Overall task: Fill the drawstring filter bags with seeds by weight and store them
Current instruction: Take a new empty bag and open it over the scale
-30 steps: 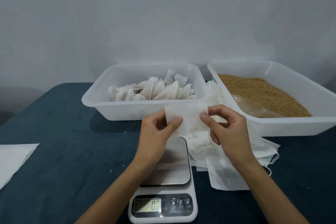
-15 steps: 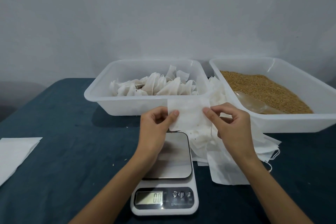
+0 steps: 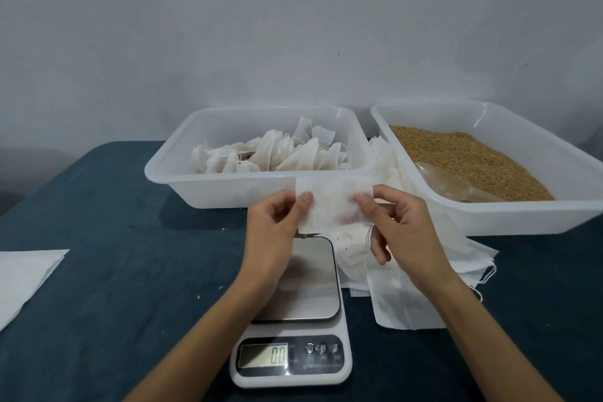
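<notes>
I hold an empty white filter bag point(image 3: 332, 202) up above the far end of the kitchen scale point(image 3: 293, 320). My left hand point(image 3: 277, 232) pinches its left edge and my right hand point(image 3: 401, 232) pinches its right edge. The scale's display reads 0.0 and its steel plate is bare. A white tub point(image 3: 182, 179) behind the bag holds several filled, tied bags point(image 3: 277, 153). The tub on the right point(image 3: 489, 215) holds brown seeds point(image 3: 463, 157) with a translucent scoop point(image 3: 443, 183) lying in them.
A loose pile of empty filter bags point(image 3: 408, 297) lies right of the scale, reaching up between the two tubs. A white sheet point(image 3: 23, 277) lies at the left edge of the dark blue tabletop point(image 3: 114, 271). A grey wall stands behind.
Both hands have shifted along the bag's edges and now hold it flatter and wider. The view has tilted down a little, so the tubs and scale sit higher in the frame.
</notes>
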